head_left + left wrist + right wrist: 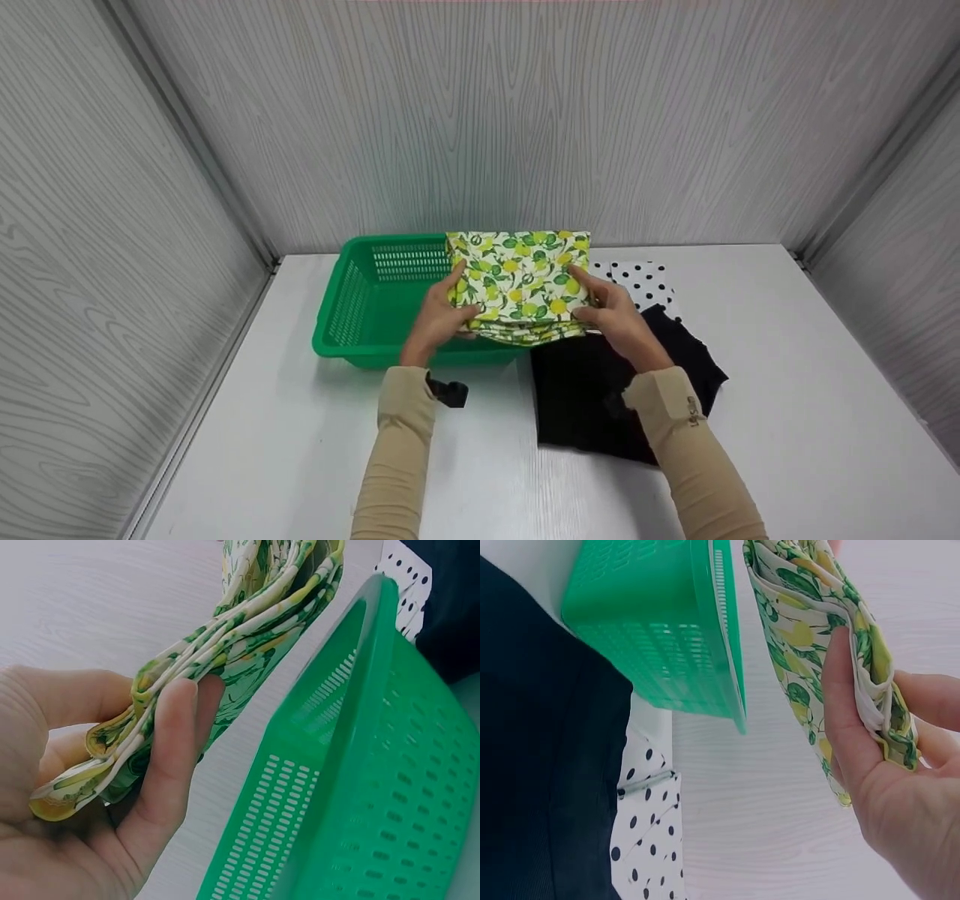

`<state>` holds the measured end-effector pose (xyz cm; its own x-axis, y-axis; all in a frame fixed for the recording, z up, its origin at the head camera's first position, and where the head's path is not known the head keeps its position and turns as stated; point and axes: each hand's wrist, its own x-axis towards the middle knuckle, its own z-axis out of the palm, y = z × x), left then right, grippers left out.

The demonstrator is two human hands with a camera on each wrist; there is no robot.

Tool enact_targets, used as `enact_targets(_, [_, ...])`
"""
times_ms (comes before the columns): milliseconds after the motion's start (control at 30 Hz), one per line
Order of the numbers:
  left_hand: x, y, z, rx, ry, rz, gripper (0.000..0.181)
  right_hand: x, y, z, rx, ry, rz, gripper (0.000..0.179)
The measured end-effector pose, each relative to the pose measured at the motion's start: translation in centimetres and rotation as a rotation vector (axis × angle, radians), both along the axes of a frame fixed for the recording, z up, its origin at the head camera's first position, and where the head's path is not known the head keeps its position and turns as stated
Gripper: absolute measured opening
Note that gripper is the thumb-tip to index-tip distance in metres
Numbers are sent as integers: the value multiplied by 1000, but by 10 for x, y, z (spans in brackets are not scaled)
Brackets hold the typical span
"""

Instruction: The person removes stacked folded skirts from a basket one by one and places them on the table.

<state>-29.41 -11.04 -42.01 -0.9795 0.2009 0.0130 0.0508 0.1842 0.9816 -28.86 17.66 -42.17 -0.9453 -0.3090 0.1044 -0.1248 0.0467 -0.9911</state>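
Observation:
A folded cloth with a lemon and leaf print (521, 274) is held up by both hands over the right part of a green plastic basket (328, 322). At its left edge my left hand (442, 311) pinches the stacked layers between thumb and fingers. My right hand (615, 315) grips the opposite edge the same way. Several fold layers of the lemon cloth (247, 630) show side-on in the left wrist view. In the right wrist view, the thumb and fingers of the right hand lie on either side of the folded cloth (802, 652). The basket's right end is hidden behind the cloth.
Black fabric (581, 405) lies on the white table (480, 465) to the right of the basket, partly under the right forearm. A white cloth with black dots (645, 281) lies behind it. Grey wood-grain panels (510, 112) enclose the table at the back and sides.

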Motion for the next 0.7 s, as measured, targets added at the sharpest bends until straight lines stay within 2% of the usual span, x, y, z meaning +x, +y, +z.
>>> enact_targets(200, [0, 5, 0, 9, 0, -1, 81, 2, 5, -2, -33, -4, 14, 75])
enact_targets(500, [2, 13, -2, 18, 12, -11, 81, 3, 16, -4, -13, 10, 3, 73])
enact_targets(700, [5, 18, -3, 47, 11, -27, 80, 6, 22, -5, -5, -31, -22, 75])
